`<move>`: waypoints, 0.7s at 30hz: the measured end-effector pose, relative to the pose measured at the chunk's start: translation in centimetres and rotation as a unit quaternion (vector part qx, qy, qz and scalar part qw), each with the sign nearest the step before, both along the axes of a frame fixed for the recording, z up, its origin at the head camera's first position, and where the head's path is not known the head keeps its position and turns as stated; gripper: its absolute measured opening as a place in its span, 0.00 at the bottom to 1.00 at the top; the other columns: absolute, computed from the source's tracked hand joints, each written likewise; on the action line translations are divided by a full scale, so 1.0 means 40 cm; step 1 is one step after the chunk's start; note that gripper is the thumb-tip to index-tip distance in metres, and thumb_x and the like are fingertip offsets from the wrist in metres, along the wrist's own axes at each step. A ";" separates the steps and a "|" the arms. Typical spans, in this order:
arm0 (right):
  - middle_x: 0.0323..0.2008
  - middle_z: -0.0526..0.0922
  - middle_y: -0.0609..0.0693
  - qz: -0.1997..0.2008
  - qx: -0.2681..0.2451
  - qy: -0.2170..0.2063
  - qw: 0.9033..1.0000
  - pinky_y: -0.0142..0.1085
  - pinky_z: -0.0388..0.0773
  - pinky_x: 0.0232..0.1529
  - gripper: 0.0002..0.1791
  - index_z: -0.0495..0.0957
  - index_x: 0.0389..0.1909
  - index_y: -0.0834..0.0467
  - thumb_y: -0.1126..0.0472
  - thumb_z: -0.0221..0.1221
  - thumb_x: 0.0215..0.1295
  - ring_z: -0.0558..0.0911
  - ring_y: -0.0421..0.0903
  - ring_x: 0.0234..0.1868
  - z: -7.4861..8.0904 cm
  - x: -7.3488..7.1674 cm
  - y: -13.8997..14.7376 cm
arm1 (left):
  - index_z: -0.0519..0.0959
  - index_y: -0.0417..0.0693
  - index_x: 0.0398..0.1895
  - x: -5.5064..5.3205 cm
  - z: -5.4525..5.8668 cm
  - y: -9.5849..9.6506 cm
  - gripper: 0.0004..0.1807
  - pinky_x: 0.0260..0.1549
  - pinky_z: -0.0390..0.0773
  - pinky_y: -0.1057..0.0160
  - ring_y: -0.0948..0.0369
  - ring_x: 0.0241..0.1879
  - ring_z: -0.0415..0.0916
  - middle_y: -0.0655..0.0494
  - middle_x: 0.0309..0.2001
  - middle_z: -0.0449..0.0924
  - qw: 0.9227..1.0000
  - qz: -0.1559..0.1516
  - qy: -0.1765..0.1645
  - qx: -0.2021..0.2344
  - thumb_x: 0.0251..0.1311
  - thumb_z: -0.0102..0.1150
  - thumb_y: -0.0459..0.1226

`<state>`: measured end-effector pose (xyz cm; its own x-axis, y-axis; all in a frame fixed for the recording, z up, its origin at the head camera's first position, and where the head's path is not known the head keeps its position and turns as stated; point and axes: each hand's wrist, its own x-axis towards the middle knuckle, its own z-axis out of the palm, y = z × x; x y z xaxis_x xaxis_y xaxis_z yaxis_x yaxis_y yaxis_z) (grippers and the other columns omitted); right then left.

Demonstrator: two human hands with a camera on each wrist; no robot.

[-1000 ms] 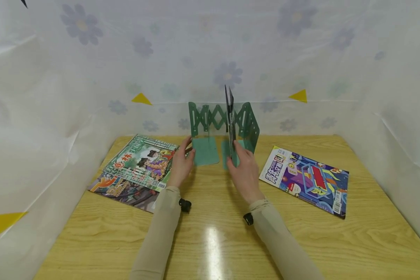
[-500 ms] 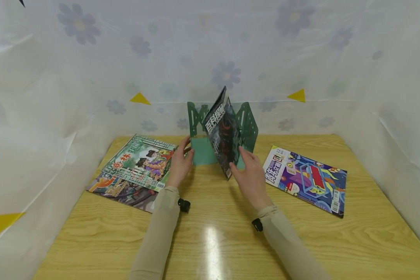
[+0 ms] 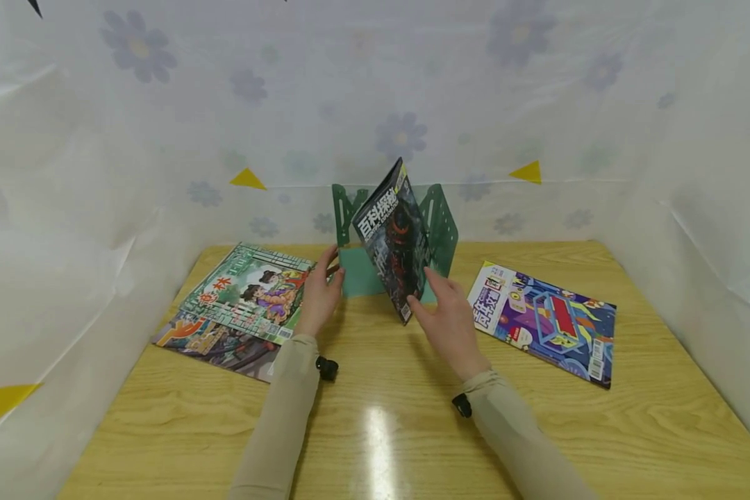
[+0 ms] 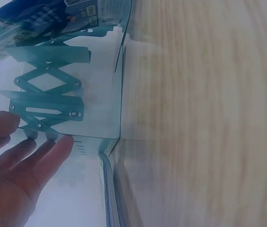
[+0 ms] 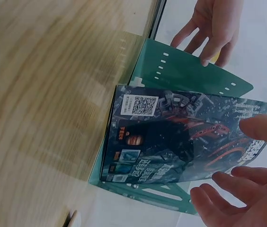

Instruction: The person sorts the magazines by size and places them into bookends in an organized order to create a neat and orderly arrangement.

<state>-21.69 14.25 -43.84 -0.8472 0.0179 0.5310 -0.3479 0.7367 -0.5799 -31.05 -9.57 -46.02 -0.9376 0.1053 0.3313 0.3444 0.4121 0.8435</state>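
Observation:
A dark magazine (image 3: 395, 246) stands upright but turned at an angle in the green expandable bookend (image 3: 444, 226). My right hand (image 3: 448, 326) pinches its near edge between thumb and fingers. In the right wrist view the dark cover (image 5: 181, 127) faces the camera, lower edge at the bookend base. My left hand (image 3: 319, 298) is at the bookend's left end plate. Seen from the left wrist, its fairly straight fingers (image 4: 53, 158) touch the plate's outer face beside the scissor-like lattice (image 4: 48, 80). In the head view the magazine covers the middle of that lattice.
Two overlapping magazines lie left of the bookend, a green-covered one (image 3: 259, 292) over a darker one (image 3: 219, 347). A purple and blue magazine (image 3: 546, 323) lies flat on the right. The wooden table (image 3: 325, 444) meets a flowered white sheet (image 3: 325, 104) behind.
The dark magazine has turned from edge-on so that its cover shows. My right hand has shifted slightly right and nearer to me with it. The left hand stays at the end plate.

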 end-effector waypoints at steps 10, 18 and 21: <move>0.72 0.62 0.58 0.019 0.038 -0.064 0.997 0.56 0.64 0.66 0.42 0.58 0.75 0.61 0.47 0.62 0.67 0.66 0.62 0.67 0.013 -0.029 -0.067 | 0.59 0.54 0.76 0.000 -0.001 -0.001 0.28 0.52 0.79 0.50 0.49 0.62 0.71 0.48 0.70 0.64 1.000 -0.002 0.003 0.000 0.75 0.49 0.35; 0.73 0.60 0.61 0.006 0.044 -0.087 0.995 0.59 0.71 0.58 0.43 0.54 0.77 0.59 0.50 0.63 0.67 0.71 0.65 0.63 0.017 -0.057 -0.112 | 0.59 0.56 0.76 0.004 0.005 -0.001 0.28 0.54 0.78 0.50 0.49 0.62 0.71 0.50 0.71 0.64 1.000 0.001 0.000 -0.005 0.75 0.49 0.35; 0.73 0.59 0.60 0.006 0.041 -0.090 0.995 0.53 0.79 0.43 0.43 0.52 0.77 0.57 0.52 0.62 0.68 0.79 0.62 0.51 0.017 -0.062 -0.120 | 0.59 0.55 0.76 0.005 0.007 -0.001 0.29 0.53 0.78 0.49 0.49 0.62 0.71 0.49 0.70 0.64 1.000 0.000 0.001 -0.001 0.75 0.49 0.35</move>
<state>-24.19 9.45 -43.15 -0.9284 -0.0299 0.3704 -0.2534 0.7800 -0.5722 -30.86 -9.61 -45.75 -0.9370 0.1059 0.3329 0.3459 0.4144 0.8418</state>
